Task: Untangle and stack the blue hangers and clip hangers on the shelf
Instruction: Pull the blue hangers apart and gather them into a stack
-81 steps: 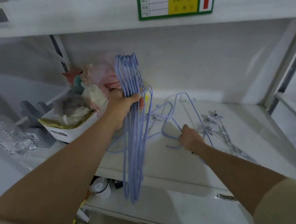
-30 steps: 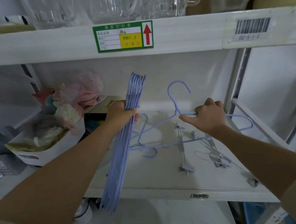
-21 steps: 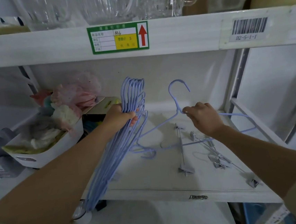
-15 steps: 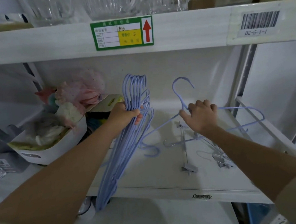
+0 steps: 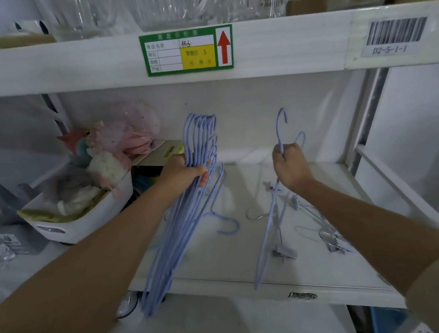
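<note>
While the left hand [image 5: 186,172] is closed tight around the necks of a bundle of blue hangers [image 5: 181,223], their hooks stand upright above the fist and their thin coated-wire bodies hang past the shelf [image 5: 358,284] edge. The right hand [image 5: 292,168] is clenched on the neck of a single blue hanger [image 5: 269,231], held edge-on above the white shelf. Metal clip hangers [image 5: 326,234] lie flat on the shelf below it. One loose blue hook [image 5: 228,226] rests between both hands.
</note>
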